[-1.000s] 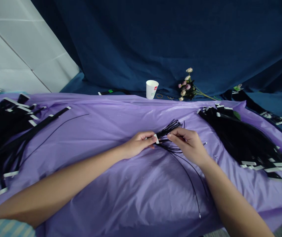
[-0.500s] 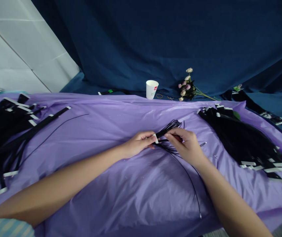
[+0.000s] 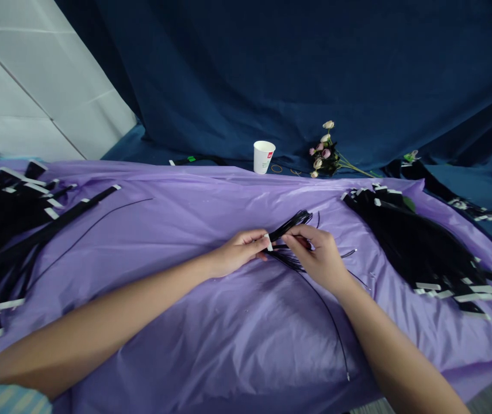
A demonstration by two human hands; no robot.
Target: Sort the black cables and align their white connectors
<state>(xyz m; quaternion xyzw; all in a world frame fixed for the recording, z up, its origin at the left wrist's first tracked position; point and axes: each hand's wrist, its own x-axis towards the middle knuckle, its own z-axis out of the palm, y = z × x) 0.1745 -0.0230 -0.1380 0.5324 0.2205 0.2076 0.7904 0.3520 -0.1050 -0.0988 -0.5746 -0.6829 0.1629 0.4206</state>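
In the middle of the head view, my left hand (image 3: 242,253) is closed on the white end piece (image 3: 269,242) of a wire harness. Thin black wires (image 3: 291,225) fan out from that piece to the right, some of them looped back. My right hand (image 3: 317,253) pinches a few of these wires close to the white piece; its fingertips partly hide them. One long loose wire (image 3: 331,315) curves down over the purple cloth (image 3: 211,328) toward the front. Shorter wire ends stick out past my right hand.
Piles of black harnesses with white ends lie at left (image 3: 0,215) and right (image 3: 414,247). A single wire (image 3: 99,221) lies beside the left pile. Behind the cloth's far edge stand a paper cup (image 3: 263,158) and artificial flowers (image 3: 326,154). A dark blue curtain (image 3: 237,69) hangs behind.
The whole view has shifted slightly. Both hands keep their hold on the harness. A wire near my right wrist now sticks out to the right of it.
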